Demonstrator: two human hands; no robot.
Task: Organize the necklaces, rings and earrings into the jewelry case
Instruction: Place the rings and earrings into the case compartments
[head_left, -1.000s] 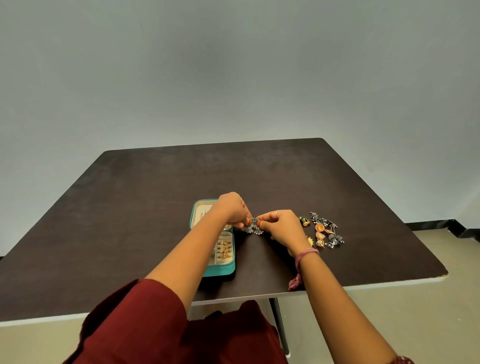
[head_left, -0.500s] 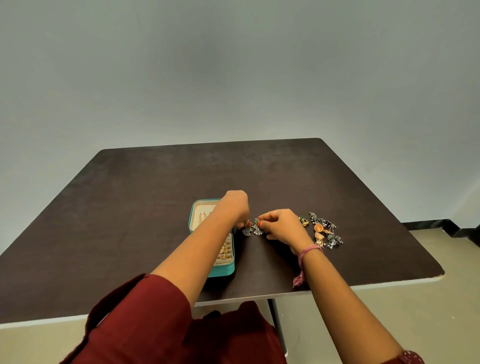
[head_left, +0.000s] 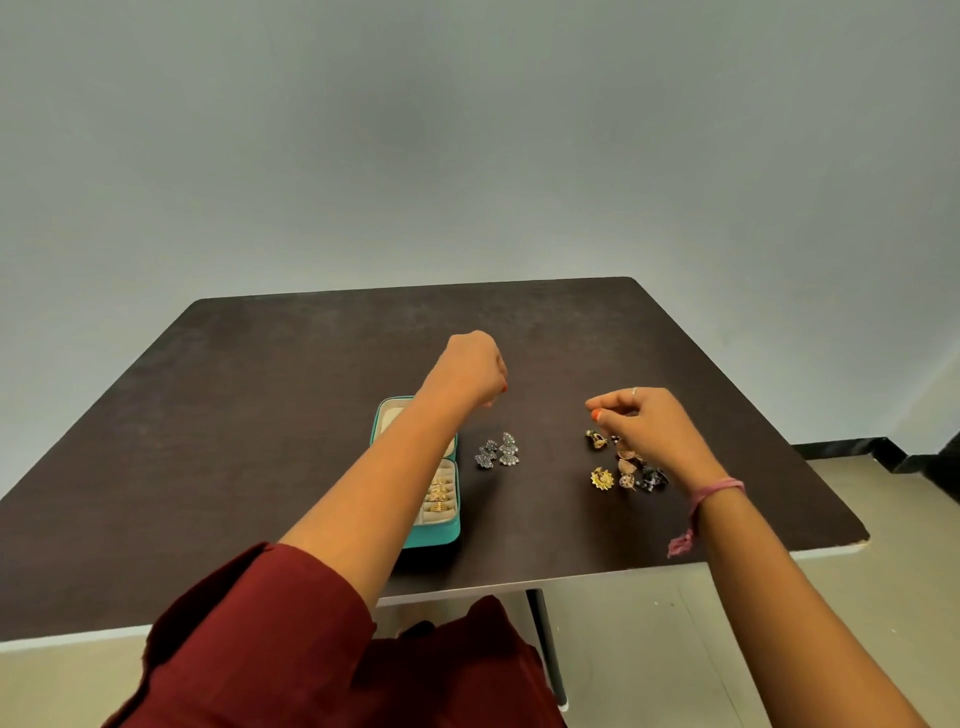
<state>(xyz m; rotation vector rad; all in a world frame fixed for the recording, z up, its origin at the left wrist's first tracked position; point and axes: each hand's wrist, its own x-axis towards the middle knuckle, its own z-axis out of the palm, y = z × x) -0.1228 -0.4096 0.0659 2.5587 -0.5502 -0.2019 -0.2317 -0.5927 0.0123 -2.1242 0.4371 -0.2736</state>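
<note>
The pair of silver fan-shaped earrings, which both hands were fiddling with together a moment ago, now lies on the dark table just right of the teal jewelry case, untouched. The hands have come apart. The left hand has lifted above the far end of the case with its fingers curled under; from here I cannot tell whether anything small is pinched in it. The right hand has swung out to the right and hovers over the loose pile of earrings, thumb and forefinger drawn close together, though whether they hold a piece I cannot make out.

The case lies open, with gold rings already seated in the near compartment's slots and the far compartment mostly hidden behind the left forearm.

To my eye the silver pair has been set aside rather than stored, so it is not yet in the case, and the mixed pile on the right remains to be sorted. The right hand looks about to pick from that pile next.
</note>
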